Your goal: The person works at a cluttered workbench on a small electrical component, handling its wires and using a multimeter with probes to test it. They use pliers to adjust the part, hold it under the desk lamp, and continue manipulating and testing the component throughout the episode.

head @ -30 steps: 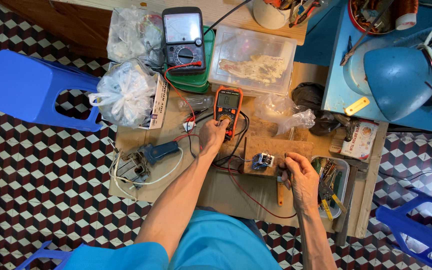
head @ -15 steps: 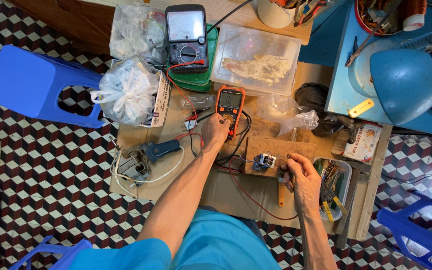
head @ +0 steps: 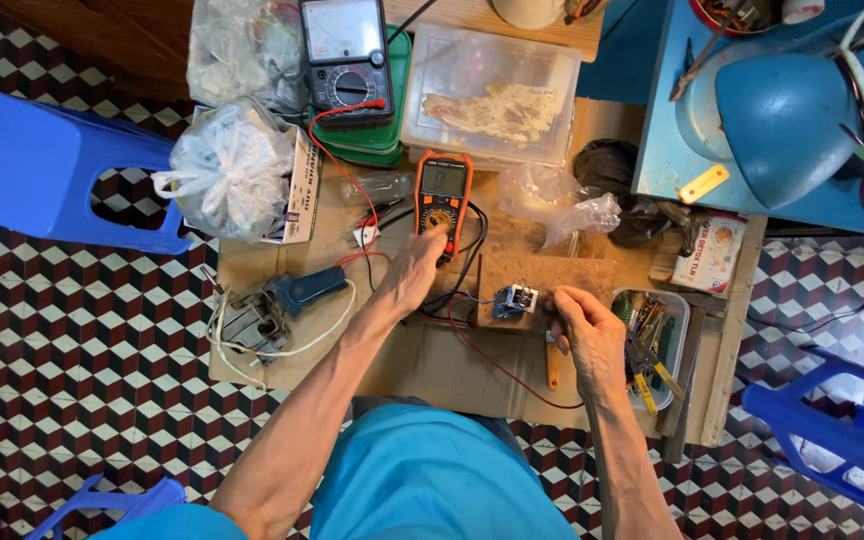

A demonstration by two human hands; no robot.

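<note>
The orange-cased digital multimeter (head: 441,194) lies on the low wooden bench (head: 282,255), leads already run to the small blue-and-white component (head: 515,299) on the brown board. The left hand (head: 414,268) rests fingertips on the meter's dial, fingers loosely extended. The right hand (head: 586,327) pinches a probe beside the component. Against the earlier frames, both hands keep the same positions; only the view shifts slightly.
</note>
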